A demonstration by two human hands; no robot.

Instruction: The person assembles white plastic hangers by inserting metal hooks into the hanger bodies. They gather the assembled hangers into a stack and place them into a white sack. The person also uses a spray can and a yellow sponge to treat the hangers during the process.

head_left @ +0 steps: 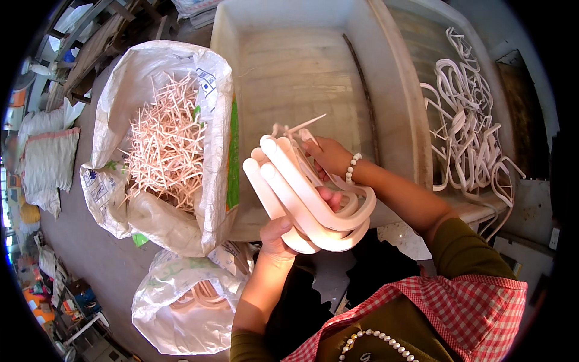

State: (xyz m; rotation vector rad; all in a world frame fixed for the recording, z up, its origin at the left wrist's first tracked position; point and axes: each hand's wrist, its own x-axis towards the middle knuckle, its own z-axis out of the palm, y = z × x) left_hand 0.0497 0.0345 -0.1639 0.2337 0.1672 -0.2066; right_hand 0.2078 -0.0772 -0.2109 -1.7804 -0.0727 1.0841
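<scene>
Fingers of left hand (278, 236) close around a stack of pale pink curved plastic pieces (307, 196), above the large tub (289, 72); right hand (329, 155) pinches their upper ends.

There are two large cream plastic tubs (301, 36), side by side. Two white woven sacks stand at the left: one (120, 78) holds too many thin pale pink plastic sticks (163, 145) to count, the other (175, 314) holds curved pale pieces. About four white curved plastic hooks (307, 205) are stacked together. The right tub (422, 36) holds many more, uncountable.
</scene>
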